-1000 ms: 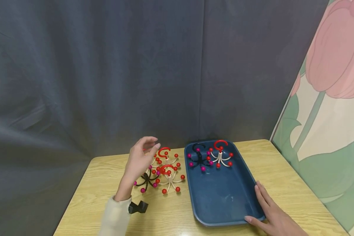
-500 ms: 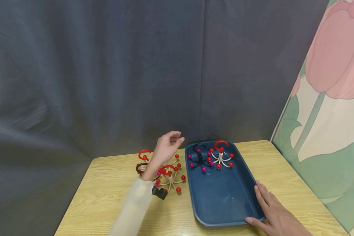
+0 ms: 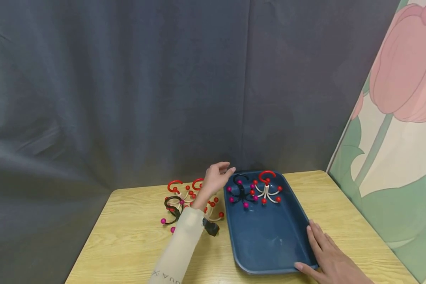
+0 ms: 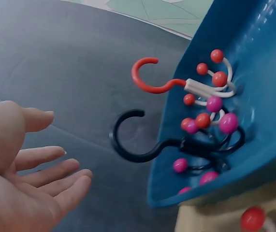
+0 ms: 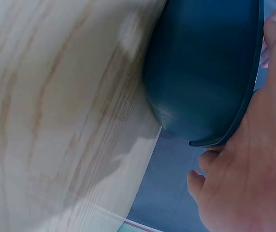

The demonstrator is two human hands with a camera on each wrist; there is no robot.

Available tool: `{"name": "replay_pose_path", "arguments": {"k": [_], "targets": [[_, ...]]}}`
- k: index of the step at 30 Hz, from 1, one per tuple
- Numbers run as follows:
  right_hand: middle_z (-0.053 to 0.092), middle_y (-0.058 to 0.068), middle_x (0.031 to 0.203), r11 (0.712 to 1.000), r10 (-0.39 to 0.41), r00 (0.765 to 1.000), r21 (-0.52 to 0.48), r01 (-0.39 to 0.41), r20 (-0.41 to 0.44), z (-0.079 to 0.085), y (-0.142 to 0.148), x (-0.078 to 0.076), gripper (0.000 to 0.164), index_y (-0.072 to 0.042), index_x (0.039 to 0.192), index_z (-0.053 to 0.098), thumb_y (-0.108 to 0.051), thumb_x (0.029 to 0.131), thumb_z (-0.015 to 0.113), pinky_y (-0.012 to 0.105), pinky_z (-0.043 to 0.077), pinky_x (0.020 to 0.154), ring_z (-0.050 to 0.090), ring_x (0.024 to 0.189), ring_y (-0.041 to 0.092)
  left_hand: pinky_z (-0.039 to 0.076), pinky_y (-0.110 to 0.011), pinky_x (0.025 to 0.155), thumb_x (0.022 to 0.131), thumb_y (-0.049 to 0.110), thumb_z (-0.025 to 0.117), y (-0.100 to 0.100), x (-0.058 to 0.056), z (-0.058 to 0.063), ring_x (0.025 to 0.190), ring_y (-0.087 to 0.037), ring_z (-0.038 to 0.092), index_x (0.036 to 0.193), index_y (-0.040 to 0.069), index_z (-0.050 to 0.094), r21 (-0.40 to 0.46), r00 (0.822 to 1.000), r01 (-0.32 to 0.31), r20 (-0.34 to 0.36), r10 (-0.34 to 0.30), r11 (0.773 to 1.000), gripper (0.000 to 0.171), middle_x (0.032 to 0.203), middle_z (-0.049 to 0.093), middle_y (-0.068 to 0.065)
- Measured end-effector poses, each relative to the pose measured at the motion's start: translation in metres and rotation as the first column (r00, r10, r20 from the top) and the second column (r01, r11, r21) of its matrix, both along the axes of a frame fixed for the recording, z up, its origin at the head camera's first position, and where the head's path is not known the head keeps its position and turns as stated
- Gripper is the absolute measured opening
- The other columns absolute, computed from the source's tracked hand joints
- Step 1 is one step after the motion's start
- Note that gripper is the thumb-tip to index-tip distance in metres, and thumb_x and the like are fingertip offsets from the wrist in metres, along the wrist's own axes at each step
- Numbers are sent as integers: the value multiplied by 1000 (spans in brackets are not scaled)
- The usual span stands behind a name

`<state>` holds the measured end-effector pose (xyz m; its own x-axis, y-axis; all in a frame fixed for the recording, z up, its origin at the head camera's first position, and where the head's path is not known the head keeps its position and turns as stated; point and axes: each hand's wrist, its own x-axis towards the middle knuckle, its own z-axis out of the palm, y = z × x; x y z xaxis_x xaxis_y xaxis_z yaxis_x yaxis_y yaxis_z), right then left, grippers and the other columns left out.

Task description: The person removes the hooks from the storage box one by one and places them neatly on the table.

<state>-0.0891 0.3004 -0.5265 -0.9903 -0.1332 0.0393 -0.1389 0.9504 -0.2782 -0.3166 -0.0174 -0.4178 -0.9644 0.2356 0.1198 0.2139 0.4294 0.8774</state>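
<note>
My left hand is above the tray's far left corner, nothing between its loosely bent fingers. In the left wrist view, the thumb stands apart from the fingers, facing the curved hook of a black multi-arm hook hanger with magenta ball tips. That hanger stands in the blue tray, beside a white one with a red hook and red balls. My right hand rests on the tray's near right corner, its fingers extended along the right side and its thumb at the near rim.
Left of the tray, several more hook hangers crowd together on the wooden table; a black one is in front, a red-hooked white one behind. A grey curtain rises behind the table. A flower-patterned wall borders the right.
My left hand has moved right, from over the hangers on the table to the tray's far left corner. The right hand has stayed at the tray.
</note>
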Motion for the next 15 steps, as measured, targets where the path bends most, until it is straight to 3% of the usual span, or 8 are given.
{"name": "replay_pose_path", "arguments": {"k": [9, 15], "targets": [[16, 22, 175, 1000, 3, 1000, 11, -2, -16, -3, 0, 0, 118, 3, 166, 20, -78, 90, 61, 68, 42, 112, 22, 161, 40, 58, -45, 103, 101, 38, 71, 20, -6, -24, 121, -26, 70, 134, 12, 72, 151, 991, -115, 83, 104, 982, 42, 130, 75, -7], [13, 21, 176, 1000, -3, 1000, 10, 3, -1, -1, 0, 0, 118, 2, 166, 18, -78, 90, 61, 65, 44, 112, 30, 157, 44, 58, -42, 103, 100, 31, 74, 30, -9, -39, 119, -25, 71, 132, 10, 74, 184, 983, -157, 118, 137, 970, 38, 127, 75, -9]]}}
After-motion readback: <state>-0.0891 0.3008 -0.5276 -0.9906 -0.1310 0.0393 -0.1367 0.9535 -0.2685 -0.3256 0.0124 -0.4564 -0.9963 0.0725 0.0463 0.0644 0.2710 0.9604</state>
